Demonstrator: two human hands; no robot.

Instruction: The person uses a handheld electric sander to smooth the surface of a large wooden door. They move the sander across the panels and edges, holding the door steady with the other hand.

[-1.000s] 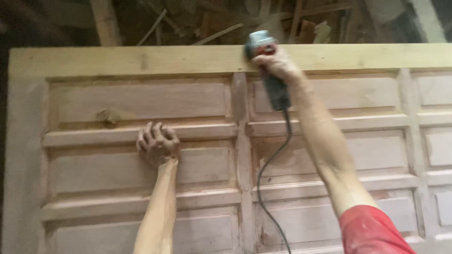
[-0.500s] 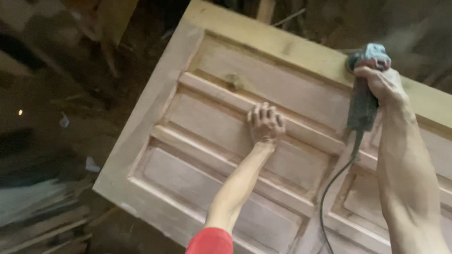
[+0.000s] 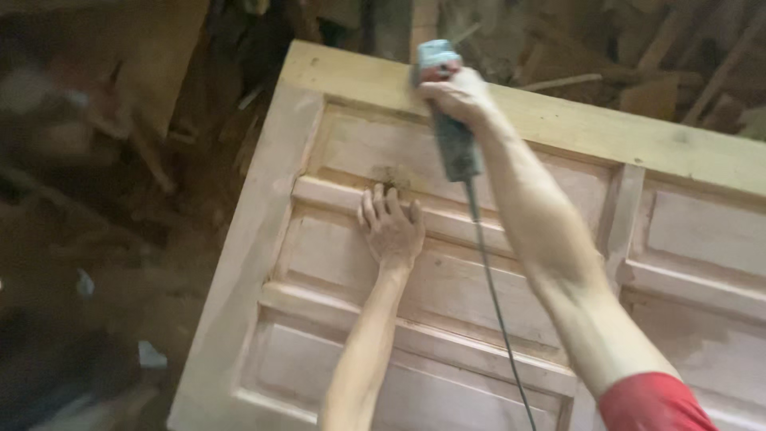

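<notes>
Dim workshop clutter, offcuts and timber scraps (image 3: pixel 638 72), frames a big panelled wooden door (image 3: pixel 263 239) lying flat and raw. Over on the left, the floor is dark and blurred, hard to read. Moving in, the left hand (image 3: pixel 391 227) lies open, fingers spread, palm pressed on a raised rail just below a dark knot (image 3: pixel 389 175); it grasps nothing, just braces. Right of it, the right hand (image 3: pixel 459 96) is clenched round the body of a grey power sander (image 3: pixel 447 120), head set on the door's pale top rail (image 3: pixel 558 120). Its black cord (image 3: pixel 495 303) trails down across the panels between the two arms. Risk, as I judge it: that cord could snag on a panel edge and jerk the tool, or the head could tip and gouge the rail. The bracing fingers sit fairly near the tool, too.
</notes>
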